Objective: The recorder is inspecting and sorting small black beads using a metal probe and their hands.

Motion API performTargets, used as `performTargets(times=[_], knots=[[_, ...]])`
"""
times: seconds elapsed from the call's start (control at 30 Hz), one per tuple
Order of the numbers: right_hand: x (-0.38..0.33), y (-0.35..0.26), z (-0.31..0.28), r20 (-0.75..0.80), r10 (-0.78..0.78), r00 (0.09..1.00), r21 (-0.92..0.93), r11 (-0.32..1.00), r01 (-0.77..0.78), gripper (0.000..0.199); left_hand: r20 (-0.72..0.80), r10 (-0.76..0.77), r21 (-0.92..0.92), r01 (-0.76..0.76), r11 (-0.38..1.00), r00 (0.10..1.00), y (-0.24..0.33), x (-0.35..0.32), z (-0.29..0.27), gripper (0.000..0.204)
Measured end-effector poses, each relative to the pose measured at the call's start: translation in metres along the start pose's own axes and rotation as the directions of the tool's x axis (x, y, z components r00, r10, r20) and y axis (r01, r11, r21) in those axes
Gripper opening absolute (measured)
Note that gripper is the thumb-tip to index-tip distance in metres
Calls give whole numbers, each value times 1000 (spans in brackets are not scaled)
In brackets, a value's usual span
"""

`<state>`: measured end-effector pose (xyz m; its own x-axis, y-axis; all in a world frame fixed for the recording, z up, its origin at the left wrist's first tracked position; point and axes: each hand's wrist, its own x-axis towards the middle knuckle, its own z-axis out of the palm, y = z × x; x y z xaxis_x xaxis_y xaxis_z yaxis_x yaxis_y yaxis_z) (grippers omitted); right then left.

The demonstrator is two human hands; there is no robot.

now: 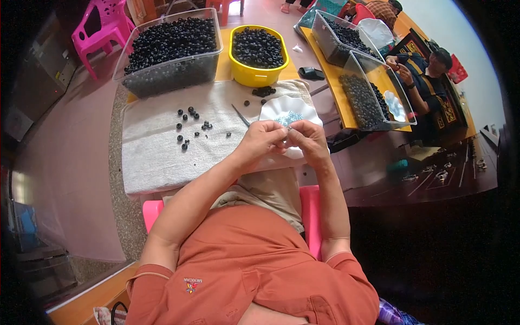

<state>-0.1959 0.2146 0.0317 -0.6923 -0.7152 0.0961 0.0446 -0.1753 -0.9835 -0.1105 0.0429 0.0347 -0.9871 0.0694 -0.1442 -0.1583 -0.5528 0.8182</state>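
My left hand (261,142) and my right hand (310,142) meet over the near edge of a white scalloped dish (303,105). Thumbs and forefingers are pinched together at the same spot; whatever they grip is too small or too hidden to name. Small pale blue pieces (287,117) lie in the dish, just beyond my fingertips. Beside my left hand a thin, dark pointed tool (239,114) rests on the white towel (149,157), its lower end hidden by the hand. Several loose black beads (180,138) are scattered on the towel to the left.
At the table's far side stand a clear tub (168,76) and a yellow basin (260,76), both full of black beads. Another table at right holds two clear bins (360,108) of beads, with a person (428,76) seated behind it. A pink chair (103,32) stands far left.
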Motion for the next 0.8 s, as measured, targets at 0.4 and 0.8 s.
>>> performTargets(times=[0.4, 0.8], knots=[[2, -4, 8, -33, -58, 998, -226, 973, 49, 21, -15, 55, 94, -53, 994, 998, 5, -4, 2, 14], [27, -13, -13, -84, -216, 973, -728, 679, 88, 13, -122, 107, 56, -101, 993, 987, 6, -16, -14, 16]])
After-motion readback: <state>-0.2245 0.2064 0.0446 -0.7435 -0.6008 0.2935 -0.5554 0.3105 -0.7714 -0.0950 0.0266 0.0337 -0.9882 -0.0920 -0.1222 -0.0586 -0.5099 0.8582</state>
